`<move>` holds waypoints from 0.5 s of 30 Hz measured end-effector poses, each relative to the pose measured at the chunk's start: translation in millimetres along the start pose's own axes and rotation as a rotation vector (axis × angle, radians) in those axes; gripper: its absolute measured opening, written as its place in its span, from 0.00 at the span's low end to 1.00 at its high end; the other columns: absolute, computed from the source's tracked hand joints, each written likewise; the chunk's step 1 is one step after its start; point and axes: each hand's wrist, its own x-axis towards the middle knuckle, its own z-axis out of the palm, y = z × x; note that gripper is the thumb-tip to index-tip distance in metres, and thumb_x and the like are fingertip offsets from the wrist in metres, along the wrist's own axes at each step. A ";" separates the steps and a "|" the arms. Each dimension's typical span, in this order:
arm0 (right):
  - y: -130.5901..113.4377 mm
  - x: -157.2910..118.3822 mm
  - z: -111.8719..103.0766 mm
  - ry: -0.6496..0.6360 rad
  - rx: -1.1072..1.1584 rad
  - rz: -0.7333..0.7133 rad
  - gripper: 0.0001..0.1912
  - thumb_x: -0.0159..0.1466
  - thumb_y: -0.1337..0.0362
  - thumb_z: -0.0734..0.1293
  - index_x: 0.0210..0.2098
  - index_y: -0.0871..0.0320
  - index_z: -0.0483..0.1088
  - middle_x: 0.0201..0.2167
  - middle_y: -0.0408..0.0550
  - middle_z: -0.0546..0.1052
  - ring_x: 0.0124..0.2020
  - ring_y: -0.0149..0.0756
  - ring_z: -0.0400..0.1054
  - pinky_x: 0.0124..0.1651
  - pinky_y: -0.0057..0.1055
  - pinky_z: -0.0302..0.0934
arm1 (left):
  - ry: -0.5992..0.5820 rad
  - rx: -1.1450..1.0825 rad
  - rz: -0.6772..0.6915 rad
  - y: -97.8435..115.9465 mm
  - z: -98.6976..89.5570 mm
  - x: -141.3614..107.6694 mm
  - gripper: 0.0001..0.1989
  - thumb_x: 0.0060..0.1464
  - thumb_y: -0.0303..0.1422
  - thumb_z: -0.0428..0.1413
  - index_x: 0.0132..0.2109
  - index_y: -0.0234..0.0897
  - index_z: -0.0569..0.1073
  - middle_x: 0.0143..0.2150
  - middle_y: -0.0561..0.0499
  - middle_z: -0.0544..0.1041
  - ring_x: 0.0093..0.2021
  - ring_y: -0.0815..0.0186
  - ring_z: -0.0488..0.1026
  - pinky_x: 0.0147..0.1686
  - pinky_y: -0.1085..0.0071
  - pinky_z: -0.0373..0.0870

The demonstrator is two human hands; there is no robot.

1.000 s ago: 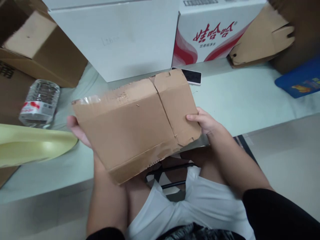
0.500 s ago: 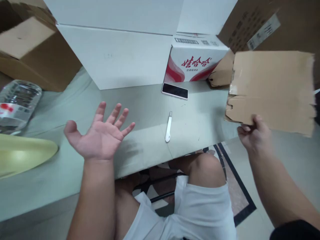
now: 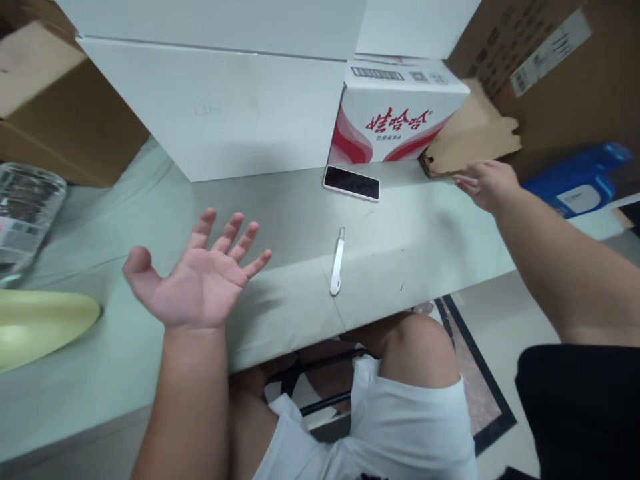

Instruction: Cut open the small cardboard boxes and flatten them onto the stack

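Palm up and fingers spread, my left hand hovers over the left part of the table and holds nothing. My right hand is at the right, beside the near edge of some flat cardboard. Its fingers stretch leftward and look apart; whether they touch the cardboard I cannot tell. The cardboard lies between a white box with red print and a large brown carton. Between my hands lies a white utility knife, with a phone beyond it, dark screen up.
A big white box panel stands at the back. On the left are a brown carton, a clear plastic-wrapped item and a yellow curved object. A blue container stands behind my right forearm. The table's front edge runs above my knees.
My right hand has moved forward and left from the table's right side. The cardboard sheet it held is out of the hand, and more cardboard shows beside the box. My left hand barely moved.
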 end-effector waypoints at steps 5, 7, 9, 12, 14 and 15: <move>-10.9 -37.8 23.5 0.053 -0.127 0.230 0.13 0.59 0.60 0.74 0.28 0.51 0.64 0.25 0.44 0.73 0.29 0.34 0.74 0.39 0.42 0.72 | 0.050 -0.070 0.056 3.7 -4.0 3.8 0.27 0.46 0.58 0.65 0.47 0.47 0.81 0.57 0.42 0.82 0.60 0.44 0.78 0.45 0.54 0.84; -26.9 -54.4 41.8 -0.036 -0.183 0.208 0.11 0.58 0.62 0.74 0.32 0.53 0.67 0.28 0.46 0.77 0.29 0.34 0.75 0.36 0.37 0.72 | 0.120 -0.146 0.080 4.3 -8.2 6.7 0.18 0.48 0.49 0.69 0.42 0.45 0.81 0.42 0.49 0.84 0.40 0.61 0.83 0.35 0.68 0.82; -51.1 -69.9 70.1 -0.174 -0.244 0.141 0.09 0.57 0.63 0.74 0.34 0.55 0.71 0.31 0.49 0.80 0.31 0.34 0.76 0.35 0.34 0.72 | 0.179 -0.204 0.081 6.2 -13.0 8.4 0.12 0.48 0.40 0.73 0.34 0.42 0.79 0.24 0.58 0.76 0.20 0.74 0.71 0.20 0.79 0.70; -98.3 -94.5 133.4 -0.415 -0.345 -0.031 0.08 0.57 0.64 0.73 0.37 0.57 0.75 0.33 0.50 0.82 0.33 0.36 0.76 0.39 0.34 0.72 | 0.225 -0.214 0.102 13.2 -20.6 5.8 0.18 0.48 0.42 0.75 0.28 0.38 0.76 0.17 0.60 0.69 0.13 0.77 0.62 0.13 0.81 0.60; -132.2 -113.8 187.0 -0.562 -0.398 -0.175 0.08 0.57 0.65 0.72 0.37 0.57 0.77 0.35 0.49 0.84 0.36 0.38 0.76 0.46 0.38 0.73 | 0.271 -0.194 0.134 20.2 -25.5 1.0 0.22 0.44 0.45 0.77 0.27 0.36 0.75 0.17 0.59 0.71 0.14 0.76 0.66 0.14 0.81 0.62; -148.7 -124.3 216.2 -0.630 -0.415 -0.247 0.07 0.57 0.66 0.71 0.37 0.58 0.78 0.36 0.49 0.84 0.38 0.39 0.77 0.50 0.39 0.73 | 0.290 -0.177 0.149 24.1 -28.0 -1.7 0.24 0.40 0.46 0.78 0.27 0.36 0.75 0.17 0.58 0.73 0.15 0.75 0.69 0.15 0.81 0.64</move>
